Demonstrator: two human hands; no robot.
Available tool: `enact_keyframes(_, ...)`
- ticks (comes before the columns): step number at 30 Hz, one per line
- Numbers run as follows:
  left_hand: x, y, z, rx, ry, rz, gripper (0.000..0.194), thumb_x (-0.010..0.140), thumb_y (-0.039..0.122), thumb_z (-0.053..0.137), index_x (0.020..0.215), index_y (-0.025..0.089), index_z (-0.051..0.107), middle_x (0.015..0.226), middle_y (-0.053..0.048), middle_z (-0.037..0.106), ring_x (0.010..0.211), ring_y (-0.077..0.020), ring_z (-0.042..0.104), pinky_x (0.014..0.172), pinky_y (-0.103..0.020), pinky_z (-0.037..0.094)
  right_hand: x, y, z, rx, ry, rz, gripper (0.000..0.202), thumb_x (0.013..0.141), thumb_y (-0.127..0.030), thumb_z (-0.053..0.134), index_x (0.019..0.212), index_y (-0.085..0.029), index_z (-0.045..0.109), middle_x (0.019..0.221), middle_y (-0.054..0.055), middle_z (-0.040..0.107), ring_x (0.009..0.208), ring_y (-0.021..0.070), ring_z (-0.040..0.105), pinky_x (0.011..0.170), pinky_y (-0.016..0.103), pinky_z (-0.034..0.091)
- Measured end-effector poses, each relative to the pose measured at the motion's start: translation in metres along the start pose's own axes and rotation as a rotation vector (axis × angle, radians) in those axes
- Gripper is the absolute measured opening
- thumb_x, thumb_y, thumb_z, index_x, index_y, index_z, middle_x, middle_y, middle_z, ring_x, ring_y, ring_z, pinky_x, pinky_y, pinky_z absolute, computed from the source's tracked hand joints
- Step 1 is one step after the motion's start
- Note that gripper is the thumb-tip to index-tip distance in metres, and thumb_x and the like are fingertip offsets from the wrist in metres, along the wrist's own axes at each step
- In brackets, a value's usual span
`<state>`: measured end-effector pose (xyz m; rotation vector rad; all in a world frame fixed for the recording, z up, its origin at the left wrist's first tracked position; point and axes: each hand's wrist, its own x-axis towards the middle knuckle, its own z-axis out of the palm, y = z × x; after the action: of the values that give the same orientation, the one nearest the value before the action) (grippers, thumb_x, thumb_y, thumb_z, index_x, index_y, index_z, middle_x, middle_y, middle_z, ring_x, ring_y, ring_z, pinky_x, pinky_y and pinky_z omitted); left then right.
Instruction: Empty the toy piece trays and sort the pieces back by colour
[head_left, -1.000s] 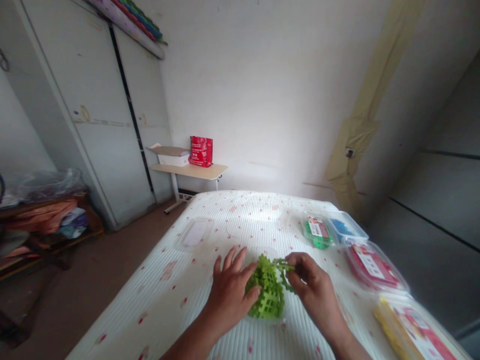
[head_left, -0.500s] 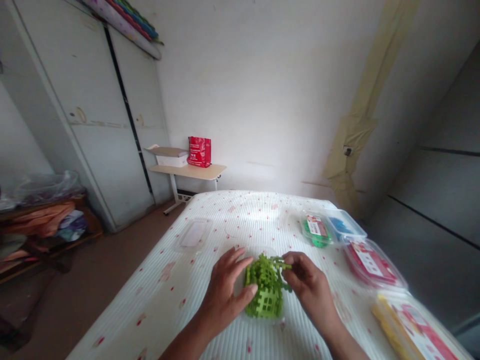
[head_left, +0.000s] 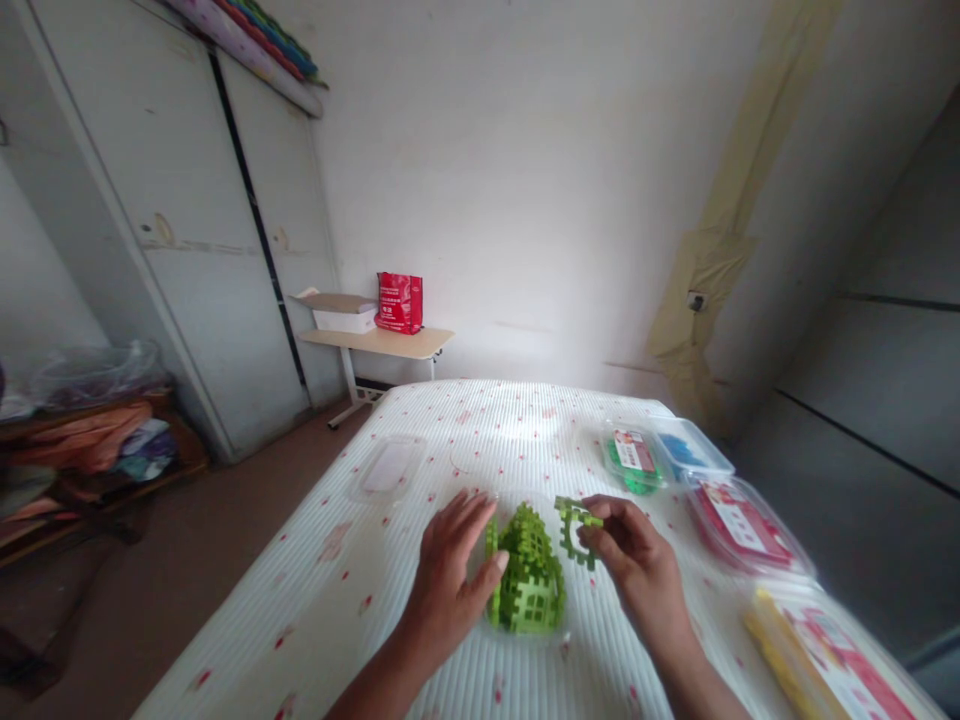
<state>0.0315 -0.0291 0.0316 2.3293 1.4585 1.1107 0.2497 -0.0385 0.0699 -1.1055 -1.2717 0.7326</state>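
A heap of green notched plastic building pieces [head_left: 531, 575] fills a clear plastic container [head_left: 525, 637] in front of me. At the container's left side rests my left hand [head_left: 459, 570], thumb and fingers apart, holding nothing. My right hand [head_left: 634, 545] pinches a green notched building piece [head_left: 577, 532] with an opening in its middle. That piece is held up just right of the heap, apart from it.
A clear lid [head_left: 388, 468] lies to the left on the patterned cloth [head_left: 330, 600]. Along the right are boxes with green [head_left: 634, 460], blue [head_left: 686, 450], pink [head_left: 750, 525] and yellow contents [head_left: 795, 640]. Behind, a small table [head_left: 405, 343] bears a red bag [head_left: 400, 303].
My right hand has moved right and drawn the green building piece away from the heap. My left hand stays nearly in place beside the container.
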Motion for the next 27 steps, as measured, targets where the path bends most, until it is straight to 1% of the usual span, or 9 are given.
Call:
enact_keyframes(3, -0.002, 0.0, -0.003, 0.053, -0.178, 0.068, 0.046, 0.087, 0.039, 0.043, 0.132, 0.029, 0.042, 0.136, -0.004, 0.048, 0.132, -0.0277, 0.032, 0.106, -0.058, 0.023, -0.002, 0.003, -0.006, -0.115, 0.008, -0.072, 0.014, 0.076, -0.029, 0.06, 0.085, -0.02, 0.053, 0.09, 0.004, 0.061, 0.075, 0.0152, 0.06, 0.064, 0.026, 0.051)
enact_keyframes(5, -0.004, 0.0, -0.003, 0.05, -0.246, 0.098, 0.043, 0.087, 0.041, 0.043, 0.13, 0.032, 0.045, 0.136, -0.002, 0.049, 0.132, -0.0279, 0.032, 0.106, -0.058, 0.022, -0.004, 0.006, -0.011, -0.268, -0.003, -0.169, 0.011, 0.079, -0.028, 0.056, 0.087, -0.02, 0.054, 0.09, 0.005, 0.062, 0.075, 0.0155, 0.061, 0.066, 0.027, 0.052)
enact_keyframes(7, -0.005, -0.002, -0.002, 0.003, -0.204, 0.093, 0.045, 0.088, 0.041, 0.042, 0.132, 0.032, 0.043, 0.138, -0.002, 0.047, 0.132, -0.0267, 0.032, 0.107, -0.055, 0.023, -0.008, 0.01, -0.016, -0.446, -0.005, -0.275, 0.011, 0.081, -0.026, 0.053, 0.09, -0.02, 0.056, 0.091, 0.006, 0.063, 0.076, 0.0161, 0.062, 0.068, 0.028, 0.052)
enact_keyframes(10, -0.004, -0.009, -0.002, -0.115, -0.065, 0.018, 0.048, 0.089, 0.038, 0.039, 0.136, 0.031, 0.036, 0.142, -0.003, 0.04, 0.134, -0.0233, 0.029, 0.109, -0.046, 0.027, -0.015, 0.021, -0.024, -0.652, -0.005, -0.378, 0.014, 0.084, -0.025, 0.047, 0.093, -0.019, 0.056, 0.094, 0.008, 0.063, 0.08, 0.0176, 0.064, 0.071, 0.029, 0.053)
enact_keyframes(13, -0.004, -0.014, -0.001, -0.211, -0.005, -0.072, 0.046, 0.09, 0.037, 0.038, 0.136, 0.029, 0.037, 0.143, -0.004, 0.039, 0.134, -0.0219, 0.03, 0.109, -0.043, 0.028, -0.025, 0.034, -0.032, -0.806, -0.11, -0.395, 0.018, 0.084, -0.02, 0.043, 0.093, -0.019, 0.058, 0.097, 0.009, 0.065, 0.081, 0.0173, 0.066, 0.069, 0.026, 0.054)
enact_keyframes(17, -0.004, -0.012, 0.001, -0.21, -0.026, -0.057, 0.044, 0.089, 0.036, 0.041, 0.131, 0.03, 0.043, 0.141, -0.003, 0.041, 0.133, -0.0226, 0.03, 0.108, -0.045, 0.029, -0.035, 0.035, -0.039, -1.04, -0.297, -0.371, 0.026, 0.081, -0.02, 0.046, 0.1, -0.023, 0.063, 0.115, 0.009, 0.063, 0.077, 0.0185, 0.069, 0.067, 0.03, 0.056)
enact_keyframes(21, 0.003, -0.003, -0.001, -0.07, -0.082, 0.082, 0.04, 0.084, 0.04, 0.048, 0.123, 0.03, 0.053, 0.14, -0.003, 0.042, 0.135, -0.0268, 0.025, 0.107, -0.051, 0.027, -0.034, 0.011, -0.034, -1.092, -0.265, -0.436, 0.024, 0.082, -0.026, 0.05, 0.1, -0.027, 0.066, 0.121, 0.009, 0.06, 0.09, 0.0241, 0.066, 0.07, 0.038, 0.055)
enact_keyframes(24, 0.009, 0.004, -0.001, 0.012, -0.124, 0.128, 0.046, 0.084, 0.039, 0.049, 0.129, 0.029, 0.047, 0.141, -0.003, 0.041, 0.135, -0.0284, 0.023, 0.107, -0.054, 0.024, -0.032, -0.006, -0.023, -1.043, -0.309, -0.486, 0.02, 0.081, -0.024, 0.052, 0.092, -0.027, 0.068, 0.117, 0.009, 0.062, 0.097, 0.0243, 0.062, 0.076, 0.04, 0.053)
enact_keyframes(27, 0.012, 0.009, 0.005, 0.038, -0.19, 0.098, 0.046, 0.086, 0.028, 0.044, 0.132, 0.03, 0.042, 0.141, -0.002, 0.043, 0.135, -0.0268, 0.026, 0.106, -0.056, 0.024, -0.037, -0.007, -0.01, -1.036, -0.342, -0.473, 0.017, 0.079, -0.024, 0.057, 0.09, -0.024, 0.069, 0.119, 0.01, 0.06, 0.101, 0.0266, 0.059, 0.079, 0.043, 0.052)
